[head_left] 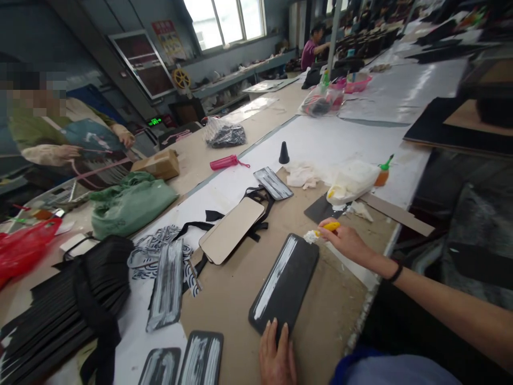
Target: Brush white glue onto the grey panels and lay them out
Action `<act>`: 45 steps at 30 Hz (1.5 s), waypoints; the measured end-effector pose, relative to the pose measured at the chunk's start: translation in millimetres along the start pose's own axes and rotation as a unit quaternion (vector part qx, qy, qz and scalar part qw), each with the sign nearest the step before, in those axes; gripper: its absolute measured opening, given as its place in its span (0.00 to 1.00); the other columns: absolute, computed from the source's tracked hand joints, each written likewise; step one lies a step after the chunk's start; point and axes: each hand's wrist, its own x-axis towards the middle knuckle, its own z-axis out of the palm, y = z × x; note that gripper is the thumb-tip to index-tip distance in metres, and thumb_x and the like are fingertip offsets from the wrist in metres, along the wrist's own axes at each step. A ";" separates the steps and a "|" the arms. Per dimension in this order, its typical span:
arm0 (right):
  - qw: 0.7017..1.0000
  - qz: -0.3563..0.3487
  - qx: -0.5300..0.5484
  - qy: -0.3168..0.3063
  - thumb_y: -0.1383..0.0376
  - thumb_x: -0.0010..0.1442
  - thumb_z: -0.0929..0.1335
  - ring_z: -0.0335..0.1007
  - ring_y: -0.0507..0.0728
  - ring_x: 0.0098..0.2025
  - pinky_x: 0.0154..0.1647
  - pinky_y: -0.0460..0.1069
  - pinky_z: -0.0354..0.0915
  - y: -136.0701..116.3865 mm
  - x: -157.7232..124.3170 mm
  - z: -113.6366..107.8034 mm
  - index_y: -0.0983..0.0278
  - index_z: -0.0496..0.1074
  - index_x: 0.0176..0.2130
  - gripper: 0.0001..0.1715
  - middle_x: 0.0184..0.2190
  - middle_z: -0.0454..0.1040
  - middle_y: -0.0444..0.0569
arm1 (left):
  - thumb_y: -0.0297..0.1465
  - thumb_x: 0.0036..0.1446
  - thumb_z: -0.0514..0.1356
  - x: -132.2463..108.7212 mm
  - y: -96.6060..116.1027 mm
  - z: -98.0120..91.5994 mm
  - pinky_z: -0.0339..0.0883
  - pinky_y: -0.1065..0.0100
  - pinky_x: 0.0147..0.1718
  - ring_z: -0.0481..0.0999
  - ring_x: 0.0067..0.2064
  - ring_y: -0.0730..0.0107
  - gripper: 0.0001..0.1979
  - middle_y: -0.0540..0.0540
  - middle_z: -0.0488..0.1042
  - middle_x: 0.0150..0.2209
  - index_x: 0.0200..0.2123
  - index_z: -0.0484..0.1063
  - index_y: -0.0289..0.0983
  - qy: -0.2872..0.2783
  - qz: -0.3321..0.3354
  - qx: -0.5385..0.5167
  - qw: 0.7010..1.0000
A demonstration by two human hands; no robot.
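Observation:
A dark rounded panel (285, 283) lies on the brown board, a long stripe of white paste down its left side. My left hand (276, 355) rests its outstretched fingertips on the panel's near edge. At the far right corner of the panel, my right hand (348, 240) is closed round a yellow-handled brush (331, 226), its tip coated in white paste. Just beyond, a white container (355, 179) with paste on it stands by a dark sheet (320, 207). Paste-streaked panels (165, 289) lie to the left, near a beige panel (232, 231) with black straps.
A stack of black strips (68, 310) fills the near left, beside a green cloth bundle (130, 203). Farther off are a black cone (284, 153), a pink cylinder (224, 162) and an orange bottle (383, 174). A co-worker (60, 133) stands at left; another person (310, 51) is farther back.

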 end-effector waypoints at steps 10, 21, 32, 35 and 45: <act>0.956 -0.252 -0.124 -0.086 0.68 0.63 0.58 0.67 0.57 0.40 0.41 0.52 0.67 -16.1 -89.8 32.9 0.63 0.69 0.41 0.12 0.36 0.71 0.53 | 0.15 0.48 0.46 13.3 -13.2 -15.6 0.72 0.66 0.43 0.74 0.46 0.69 0.25 0.45 0.76 0.44 0.46 0.69 0.38 -0.017 -0.028 -0.091 0.995; 0.921 -0.321 -0.059 -0.213 0.73 0.60 0.58 0.67 0.56 0.39 0.38 0.48 0.68 -76.3 -175.1 72.0 0.65 0.68 0.41 0.14 0.35 0.71 0.54 | 0.19 0.51 0.47 49.0 -23.6 -35.9 0.71 0.65 0.42 0.76 0.41 0.70 0.21 0.46 0.78 0.39 0.48 0.64 0.36 -0.177 -0.250 -0.252 0.918; 0.979 -0.091 0.080 -0.163 0.62 0.63 0.60 0.70 0.56 0.36 0.39 0.50 0.68 -72.1 -156.0 77.0 0.62 0.69 0.36 0.11 0.32 0.72 0.49 | 0.19 0.50 0.47 61.9 -26.0 -42.7 0.69 0.68 0.42 0.76 0.41 0.72 0.20 0.49 0.78 0.38 0.45 0.64 0.39 -0.205 -0.326 -0.294 0.875; 0.991 -0.013 0.042 -0.123 0.57 0.60 0.61 0.71 0.57 0.33 0.37 0.50 0.67 -47.0 -134.7 61.3 0.61 0.69 0.35 0.13 0.31 0.73 0.48 | 0.18 0.51 0.47 59.6 -24.5 -40.8 0.69 0.66 0.42 0.76 0.41 0.70 0.20 0.48 0.78 0.38 0.45 0.65 0.39 -0.204 -0.327 -0.286 0.877; 0.996 0.006 0.032 -0.080 0.54 0.60 0.60 0.69 0.56 0.30 0.33 0.49 0.65 -16.9 -85.7 32.4 0.61 0.69 0.35 0.15 0.29 0.72 0.46 | 0.25 0.52 0.55 27.9 -9.3 -22.0 0.72 0.61 0.42 0.73 0.43 0.63 0.15 0.41 0.74 0.41 0.44 0.71 0.37 -0.082 -0.121 -0.152 0.978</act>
